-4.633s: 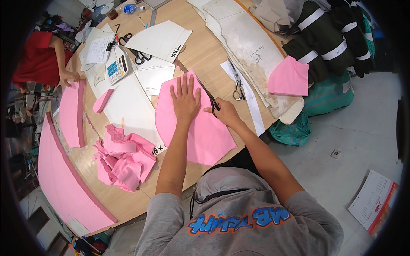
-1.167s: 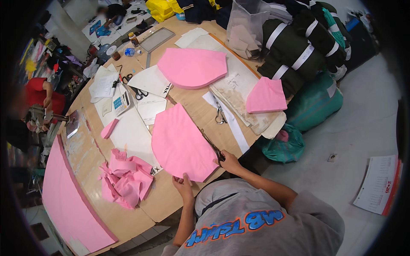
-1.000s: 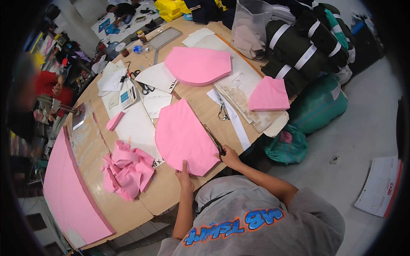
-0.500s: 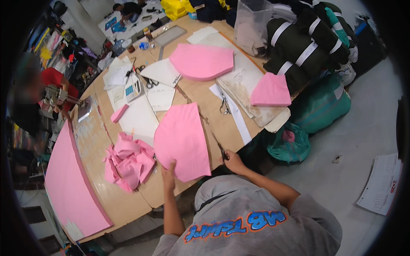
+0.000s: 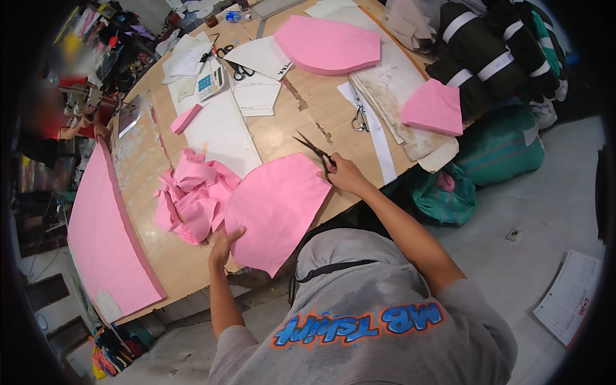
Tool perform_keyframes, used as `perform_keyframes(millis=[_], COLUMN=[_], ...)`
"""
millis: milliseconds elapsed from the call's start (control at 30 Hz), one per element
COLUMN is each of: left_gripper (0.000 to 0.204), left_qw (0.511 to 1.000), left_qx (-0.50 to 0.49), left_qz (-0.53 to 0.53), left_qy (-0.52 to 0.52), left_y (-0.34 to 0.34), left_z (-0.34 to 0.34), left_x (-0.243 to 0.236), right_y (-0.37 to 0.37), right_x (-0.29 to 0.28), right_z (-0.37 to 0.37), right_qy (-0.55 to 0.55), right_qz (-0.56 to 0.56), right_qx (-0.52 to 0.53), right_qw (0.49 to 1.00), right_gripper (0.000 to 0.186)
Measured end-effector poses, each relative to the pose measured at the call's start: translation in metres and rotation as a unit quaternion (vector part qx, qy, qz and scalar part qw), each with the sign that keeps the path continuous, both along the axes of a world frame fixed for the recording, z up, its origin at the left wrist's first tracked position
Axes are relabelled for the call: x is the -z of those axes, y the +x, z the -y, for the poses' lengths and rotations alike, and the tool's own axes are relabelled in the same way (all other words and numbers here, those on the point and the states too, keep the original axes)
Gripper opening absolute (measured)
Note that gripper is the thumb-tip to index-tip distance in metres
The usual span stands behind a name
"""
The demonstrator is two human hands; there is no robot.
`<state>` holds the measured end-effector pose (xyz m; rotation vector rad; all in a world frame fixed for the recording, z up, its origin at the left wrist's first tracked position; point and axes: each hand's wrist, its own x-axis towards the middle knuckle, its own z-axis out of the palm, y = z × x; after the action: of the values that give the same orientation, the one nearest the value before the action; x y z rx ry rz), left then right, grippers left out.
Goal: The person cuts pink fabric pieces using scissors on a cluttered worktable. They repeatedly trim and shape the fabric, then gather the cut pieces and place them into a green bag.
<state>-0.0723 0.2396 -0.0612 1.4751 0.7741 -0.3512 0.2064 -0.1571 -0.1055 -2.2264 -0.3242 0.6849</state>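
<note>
My left hand (image 5: 226, 242) grips the left edge of a pink fabric piece (image 5: 276, 208) near the table's front edge, thumb on top. My right hand (image 5: 339, 174) is closed round the handles of black scissors (image 5: 311, 145), whose blades point up-left over the wooden table (image 5: 305, 122), just beyond the fabric's far corner; its fingertips are at that piece's right edge. A crumpled pink fabric heap (image 5: 192, 199) lies beside the piece, against its left side. Beyond are white paper patterns (image 5: 218, 135) and a second pair of scissors with silver handles (image 5: 359, 115).
Pink fabric stacks lie far back (image 5: 327, 42), at right (image 5: 433, 106) and at far left (image 5: 109, 237). A calculator (image 5: 210, 83) sits among papers. Dark green rolls (image 5: 487, 58) and teal sacks (image 5: 497, 144) flank the table's right. A co-worker's hand (image 5: 99, 131) is at the far-left edge.
The pink piece has turned clockwise and shifted left with my left hand, its lower part now over the table's edge. My right hand and scissors moved up, away from the front edge.
</note>
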Motion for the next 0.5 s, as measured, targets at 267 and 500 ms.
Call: perform_keyframes(millis=[267, 500], left_gripper=[0.068, 0.070], left_qw=[0.981, 0.949], left_qx=[-0.104, -0.074], left_qz=[0.007, 0.041], left_qy=[0.163, 0.305], left_y=[-0.058, -0.071], left_z=[0.018, 0.042], left_x=[0.069, 0.064], right_y=[-0.015, -0.008], right_x=[0.024, 0.027], right_z=[-0.029, -0.022], right_qy=[-0.016, -0.006], right_qz=[0.015, -0.062], right_qx=[0.001, 0.007], right_qw=[1.000, 0.998], right_gripper=[0.072, 0.074])
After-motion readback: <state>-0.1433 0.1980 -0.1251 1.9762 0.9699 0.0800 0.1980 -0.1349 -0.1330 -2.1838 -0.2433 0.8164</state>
